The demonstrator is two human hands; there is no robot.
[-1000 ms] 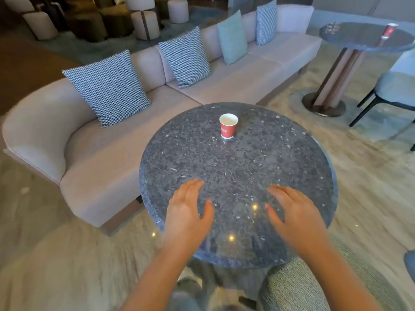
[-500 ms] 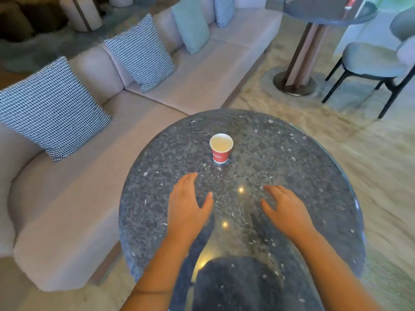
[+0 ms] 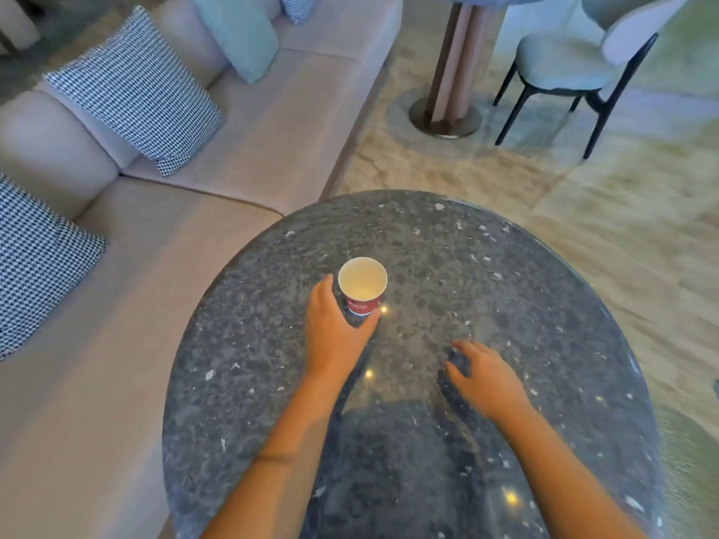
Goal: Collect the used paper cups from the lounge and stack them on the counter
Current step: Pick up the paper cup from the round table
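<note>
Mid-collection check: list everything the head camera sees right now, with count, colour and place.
cup: one, red outside, white inside, upright near the table's middle
table: one, dark speckled, round, right in front
sofa: one, beige, left of the table
checked cushions: three, black-and-white, on the sofa
plain cushion: one, teal, farther along the sofa
pedestal: one, tan on a metal foot, beyond the table, top cut off
chair: one, pale with black legs, top right
floor: beige, veined
left hand: fingers and thumb curled round the cup's lower part
right hand: holds nothing, fingers loose, over the table
</note>
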